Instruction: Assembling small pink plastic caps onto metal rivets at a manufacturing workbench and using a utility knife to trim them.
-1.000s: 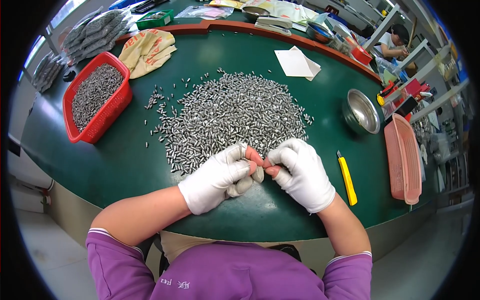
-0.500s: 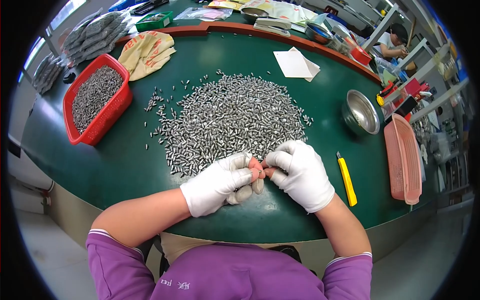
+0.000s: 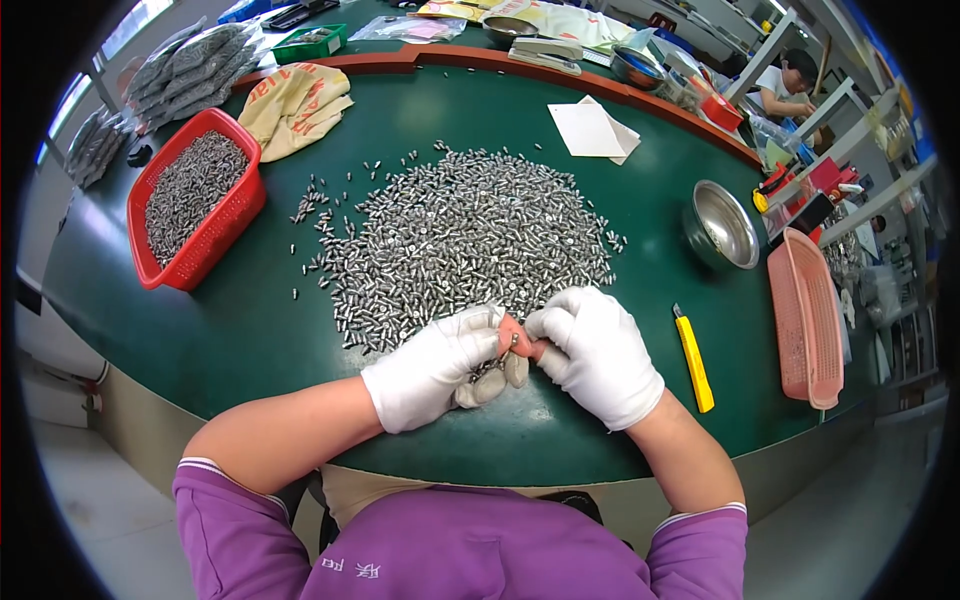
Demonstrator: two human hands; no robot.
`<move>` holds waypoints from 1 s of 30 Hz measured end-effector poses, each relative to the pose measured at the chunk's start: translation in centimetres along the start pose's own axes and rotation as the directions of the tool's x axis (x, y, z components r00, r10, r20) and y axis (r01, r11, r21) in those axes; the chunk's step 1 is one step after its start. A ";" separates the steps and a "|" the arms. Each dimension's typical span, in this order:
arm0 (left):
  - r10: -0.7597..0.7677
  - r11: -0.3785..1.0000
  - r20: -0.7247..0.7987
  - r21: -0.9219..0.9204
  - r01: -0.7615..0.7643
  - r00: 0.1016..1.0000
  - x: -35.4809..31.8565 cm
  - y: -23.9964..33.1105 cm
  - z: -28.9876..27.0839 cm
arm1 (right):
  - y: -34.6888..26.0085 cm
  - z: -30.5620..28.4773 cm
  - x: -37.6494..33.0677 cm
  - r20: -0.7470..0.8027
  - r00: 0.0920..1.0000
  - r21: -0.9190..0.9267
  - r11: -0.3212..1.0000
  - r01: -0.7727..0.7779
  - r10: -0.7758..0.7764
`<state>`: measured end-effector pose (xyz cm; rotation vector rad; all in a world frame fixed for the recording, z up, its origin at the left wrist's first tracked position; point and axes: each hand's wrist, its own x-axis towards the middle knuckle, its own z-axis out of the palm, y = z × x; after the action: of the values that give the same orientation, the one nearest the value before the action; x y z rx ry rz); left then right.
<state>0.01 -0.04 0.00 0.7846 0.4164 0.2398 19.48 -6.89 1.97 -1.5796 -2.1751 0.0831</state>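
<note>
A curved table (image 3: 250, 330) with a dark green top and a reddish-brown raised edge fills most of the view. Below its near rim the pale grey floor (image 3: 90, 500) shows on the left, lit brightly, and again at the lower right. Behind the far edge stand metal-framed shelves (image 3: 800, 40) and racks (image 3: 880, 190) crowded with small coloured items. Daylight comes in at the upper left, near a window (image 3: 135, 20).
</note>
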 end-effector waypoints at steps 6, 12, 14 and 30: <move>0.037 0.999 0.033 0.010 -0.038 0.999 0.0 0.3 0.5 | 0.5 -0.6 -0.1 -0.116 0.988 0.361 0.931 -0.051 0.099; -0.026 0.998 -0.004 0.063 0.026 1.000 -0.1 0.4 0.7 | 0.0 -0.5 0.1 -0.117 0.993 0.411 0.910 0.050 -0.001; -0.026 0.997 -0.013 0.066 0.027 1.000 0.0 0.4 0.7 | 0.1 -0.6 0.0 -0.142 0.990 0.373 0.927 0.029 0.026; -0.026 1.000 -0.037 -0.002 0.026 0.999 0.0 0.2 0.3 | 0.3 -1.1 0.0 0.102 0.995 -0.053 0.998 0.022 -0.016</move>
<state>0.16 -0.10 0.32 0.7733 0.4609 0.2308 20.19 -6.97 2.85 -1.6167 -2.2872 0.1011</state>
